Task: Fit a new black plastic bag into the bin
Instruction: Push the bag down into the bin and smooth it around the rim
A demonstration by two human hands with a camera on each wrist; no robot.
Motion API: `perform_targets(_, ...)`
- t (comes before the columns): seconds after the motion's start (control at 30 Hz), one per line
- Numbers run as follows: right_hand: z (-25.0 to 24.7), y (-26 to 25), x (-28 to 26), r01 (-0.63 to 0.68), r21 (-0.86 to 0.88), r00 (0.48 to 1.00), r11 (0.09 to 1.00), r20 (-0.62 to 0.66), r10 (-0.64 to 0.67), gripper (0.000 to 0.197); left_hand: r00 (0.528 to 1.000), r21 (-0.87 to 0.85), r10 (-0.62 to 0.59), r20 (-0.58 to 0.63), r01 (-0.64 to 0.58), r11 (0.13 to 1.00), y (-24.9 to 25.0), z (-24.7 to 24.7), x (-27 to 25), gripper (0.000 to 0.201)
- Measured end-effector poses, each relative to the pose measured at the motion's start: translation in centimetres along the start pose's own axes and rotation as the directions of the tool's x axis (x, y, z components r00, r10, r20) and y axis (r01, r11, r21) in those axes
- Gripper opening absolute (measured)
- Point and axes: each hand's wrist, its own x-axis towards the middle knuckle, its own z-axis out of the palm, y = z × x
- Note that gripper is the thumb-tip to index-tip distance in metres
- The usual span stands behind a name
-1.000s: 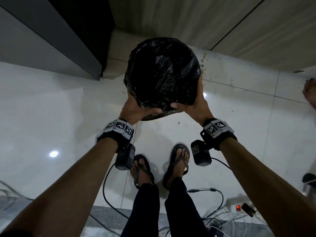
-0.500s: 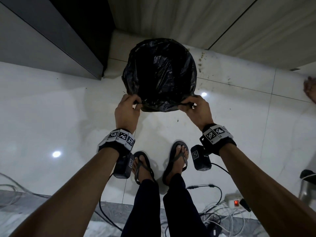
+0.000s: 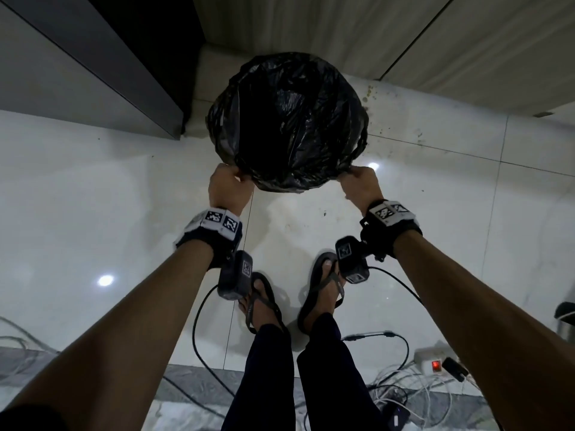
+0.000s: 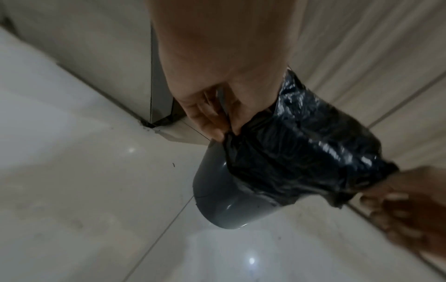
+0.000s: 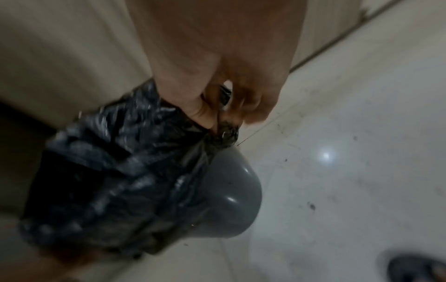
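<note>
Pinching black bag (image 3: 289, 119) hem over bin (image 4: 224, 200) rim: left hand (image 3: 228, 189) fingers; right hand (image 3: 361, 186) fingers.

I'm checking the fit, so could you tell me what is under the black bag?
A grey bin sits under the black bag, which drapes over its rim. Only its lower wall shows; the rim is covered, and the inside is too dark to see.

Dim indoors throughout. Two round ceiling-light glints on the glossy floor tiles (image 3: 93, 213) in the head view, at eight and two o'clock from centre. Shiny highlights across the black bag (image 3: 289, 119), its inside lost in shadow. Strong wide-angle bending toward the edges. Motion-smeared and soft in both wrist views, worst in the right; a glint on the bin (image 5: 231, 200).
</note>
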Motion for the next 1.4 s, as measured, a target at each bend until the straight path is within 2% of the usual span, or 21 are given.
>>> perform_targets(0.03,-0.2,-0.4,-0.3,-0.066,0.161,0.996,0.985,0.070,0.055,0.011,0.994,-0.161,-0.092,0.062,0.101,0.982,0.7,-0.1,0.0,0.025)
perform_targets(0.1,-0.8,-1.4,-0.8,-0.166,0.411,0.980,0.897,0.167,0.104,0.019,0.957,-0.419,-0.222,0.185,0.282,0.863,2.1,-0.6,-0.2,0.030)
perform_targets(0.17,-1.0,-2.5,-1.1,-0.207,0.535,0.977,0.819,0.154,0.145,0.030,0.931,-0.510,-0.272,0.244,0.362,0.780,3.4,-1.0,-0.5,0.034)
perform_targets(0.27,-0.4,-3.5,-0.8,-0.151,0.615,0.985,0.774,0.025,0.173,0.061,0.934,-0.520,-0.276,0.227,0.356,0.776,4.8,-1.0,-0.2,0.061)
perform_targets(0.33,0.3,-4.3,-0.8,-0.048,0.551,0.994,0.833,-0.055,0.094,0.084,0.954,-0.514,-0.249,0.170,0.301,0.803,5.5,-1.0,0.1,0.088)
perform_targets(0.4,1.1,-5.0,-0.4,0.021,0.449,0.997,0.894,-0.080,0.016,0.093,0.977,-0.479,-0.176,0.120,0.213,0.852,6.1,-0.8,0.6,0.101)
perform_targets(0.5,1.6,-5.9,0.6,0.086,0.199,0.992,0.976,-0.113,-0.064,0.086,0.996,-0.276,-0.082,0.045,0.091,0.957,6.9,-0.4,1.5,0.098)
perform_targets(0.6,1.7,-6.2,1.5,0.135,0.002,0.984,0.991,-0.119,-0.134,0.085,0.999,-0.156,-0.010,0.030,0.014,0.988,7.1,-0.3,2.3,0.091)
perform_targets(0.73,1.3,-5.9,2.1,0.159,-0.027,0.980,0.987,-0.117,-0.161,0.085,0.997,-0.211,0.023,0.073,-0.007,0.977,6.7,-0.7,2.7,0.096)
perform_targets(0.83,0.9,-4.8,1.7,0.179,-0.021,0.973,0.984,-0.148,-0.180,0.081,0.996,-0.230,-0.028,0.083,0.047,0.972,6.0,-0.8,2.0,0.091)
perform_targets(0.9,0.6,-4.3,1.3,0.198,-0.032,0.964,0.980,-0.174,-0.201,0.081,0.996,-0.173,-0.078,0.052,0.086,0.981,5.7,-0.5,1.5,0.083)
perform_targets(0.97,0.0,-4.3,1.1,0.230,-0.063,0.949,0.971,-0.206,-0.238,0.083,0.994,-0.078,-0.098,-0.056,0.094,0.993,5.4,-0.3,1.4,0.082)
perform_targets(1.0,-0.3,-4.5,1.1,0.237,-0.103,0.941,0.966,-0.223,-0.255,0.083,0.990,-0.030,-0.055,-0.130,0.052,0.998,5.4,-0.4,1.5,0.086)
perform_targets(1.07,-0.7,-5.1,1.4,0.252,-0.191,0.930,0.949,-0.222,-0.292,0.075,0.962,0.102,0.155,-0.224,-0.135,0.986,5.5,-0.7,2.0,0.085)
perform_targets(1.13,-0.7,-5.2,1.9,0.273,-0.258,0.933,0.927,-0.162,-0.320,0.063,0.925,0.266,0.353,-0.138,-0.309,0.913,5.4,-0.6,2.6,0.077)
perform_targets(1.17,-0.6,-5.0,2.3,0.278,-0.283,0.939,0.918,-0.123,-0.322,0.059,0.924,0.315,0.380,-0.052,-0.346,0.884,5.3,-0.6,2.9,0.074)
perform_targets(1.23,-0.5,-4.5,3.2,0.249,-0.298,0.961,0.921,-0.046,-0.274,0.061,0.947,0.345,0.308,0.091,-0.320,0.882,4.8,-0.8,3.6,0.081)
perform_targets(1.33,-0.7,-4.0,4.3,0.188,-0.218,0.981,0.958,-0.010,-0.195,0.080,0.969,0.246,0.109,0.223,-0.164,0.955,4.6,-1.5,4.7,0.106)
perform_targets(1.4,-0.9,-3.8,4.8,0.191,-0.196,0.981,0.962,0.013,-0.193,0.092,0.961,0.215,0.107,0.254,-0.164,0.963,4.7,-1.8,4.9,0.114)
